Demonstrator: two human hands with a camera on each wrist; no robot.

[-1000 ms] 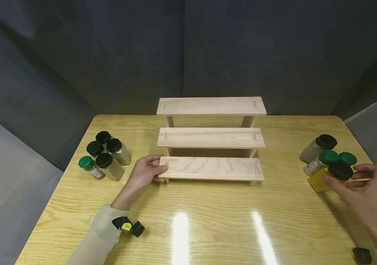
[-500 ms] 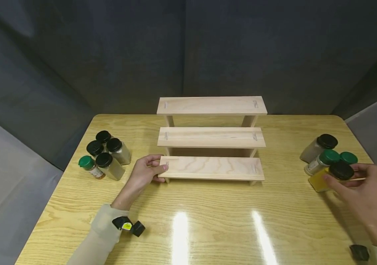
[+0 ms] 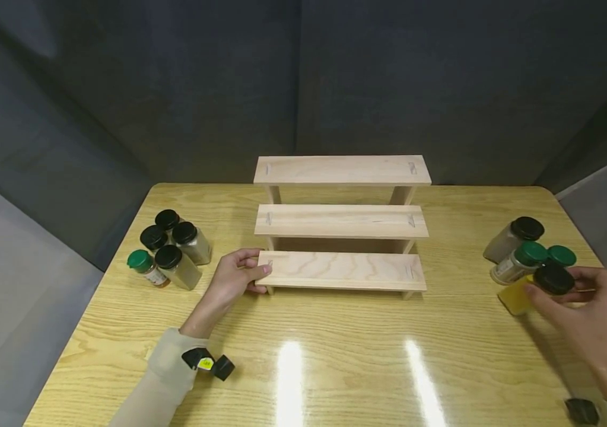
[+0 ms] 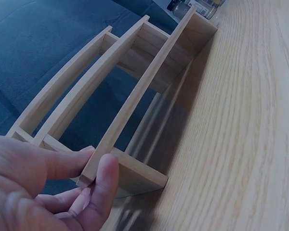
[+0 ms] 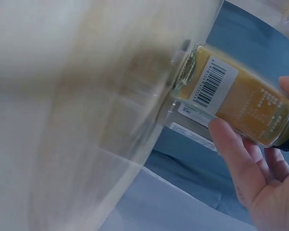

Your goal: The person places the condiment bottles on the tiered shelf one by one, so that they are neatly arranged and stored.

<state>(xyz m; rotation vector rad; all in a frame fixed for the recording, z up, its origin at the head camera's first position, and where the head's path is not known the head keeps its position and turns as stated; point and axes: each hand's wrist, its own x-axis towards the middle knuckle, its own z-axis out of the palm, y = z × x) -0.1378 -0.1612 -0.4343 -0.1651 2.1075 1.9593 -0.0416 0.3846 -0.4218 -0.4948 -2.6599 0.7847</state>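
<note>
From the head view, a three-tiered wooden rack stands at the middle of the counter with all three shelves bare, so no jar has yet been placed on it. Five jars sit grouped at the left and three more jars at the right, all off the rack. The left hand pinches the left end of the lowest shelf, thumb on top and fingers curled round the edge. The right hand has its fingers closed round the black-capped yellow spice jar, which tilts just in front of the right group. In the left wrist view, the left hand shows thumb and fingers clamped on the shelf's corner, the wooden rack stretching away along the counter. In the right wrist view, the yellow spice jar lies tilted against the right hand, one of its fingers pressed along the glass below the barcode label; the near left is blurred.
</note>
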